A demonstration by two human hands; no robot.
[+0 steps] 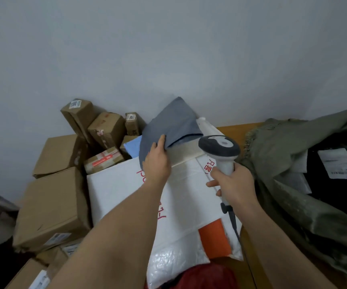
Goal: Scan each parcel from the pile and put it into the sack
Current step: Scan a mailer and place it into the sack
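At the back of the pile, against the pale wall, a soft grey plastic mailer bag (169,124) stands lifted on its edge, one corner folding over. The left hand (157,161) pinches its lower edge, thumb on the near face and fingers hidden behind. It looks light and limp, with no stiff shape inside that I can tell; held by one edge it will probably droop and swing, and the smooth film may slip through a light pinch. A firmer hold nearer the middle, or with the palm beneath, would likely keep the label flat for scanning. No label shows on the side facing the camera.

The right hand (234,184) is wrapped around the grip of a white handheld barcode scanner with a dark grey head (219,146), which is raised just beside the mailer; its cable trails down.

Beneath both hands lies a large white padded envelope with red printing (122,190), flat and broad. Brown cardboard boxes (52,207) are stacked to the left, some taped in red. To the right, on the wooden tabletop (234,130), the olive-green woven sack (283,163) gapes open, with a black parcel bearing a white label (318,184) already inside.
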